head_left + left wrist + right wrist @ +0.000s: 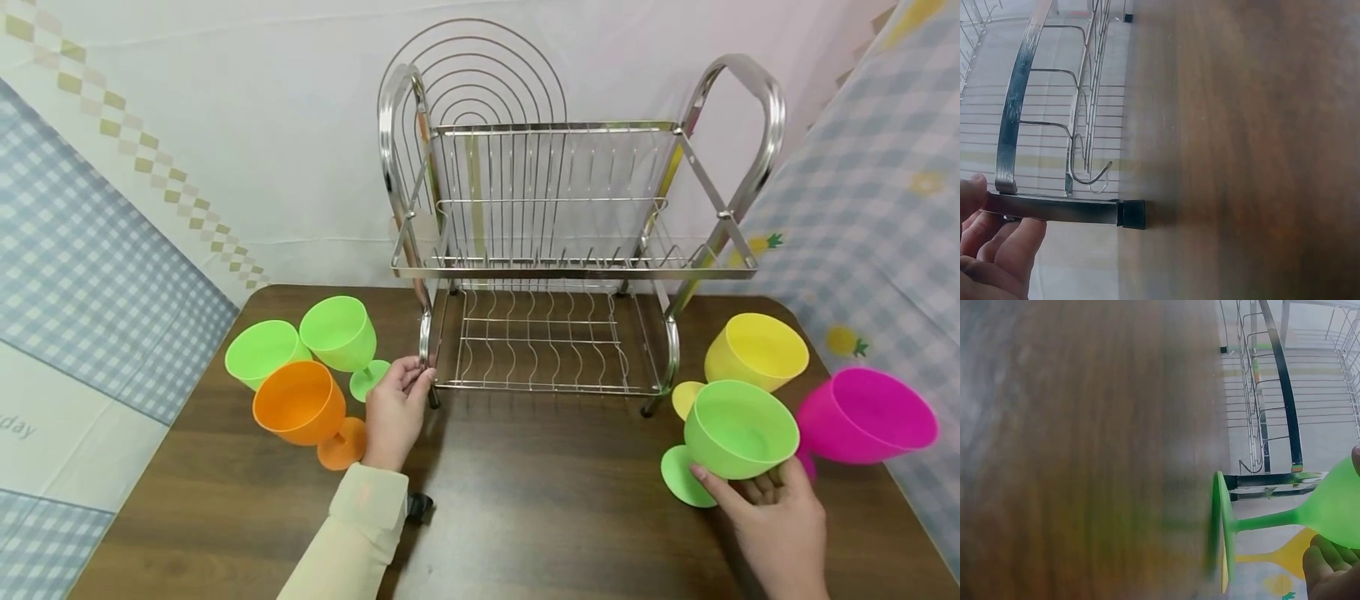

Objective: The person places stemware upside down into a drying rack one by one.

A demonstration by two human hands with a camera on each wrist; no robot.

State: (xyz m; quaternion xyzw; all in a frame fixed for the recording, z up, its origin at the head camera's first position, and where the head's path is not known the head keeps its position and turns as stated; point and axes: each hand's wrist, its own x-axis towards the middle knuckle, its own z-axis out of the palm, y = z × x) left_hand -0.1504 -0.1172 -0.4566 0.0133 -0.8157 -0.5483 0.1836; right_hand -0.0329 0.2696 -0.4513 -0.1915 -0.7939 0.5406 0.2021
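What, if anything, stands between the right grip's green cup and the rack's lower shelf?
The right front leg of the rack crowds the straight line from the green cup in the right grip to the lower shelf. Left of it, only tabletop and the front rail intervene; that approach looks open.

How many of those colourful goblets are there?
6. Left of the rack: outer green goblet, inner green goblet, orange goblet. Right: yellow goblet, magenta goblet, and a third green goblet in the right hand. No others show.
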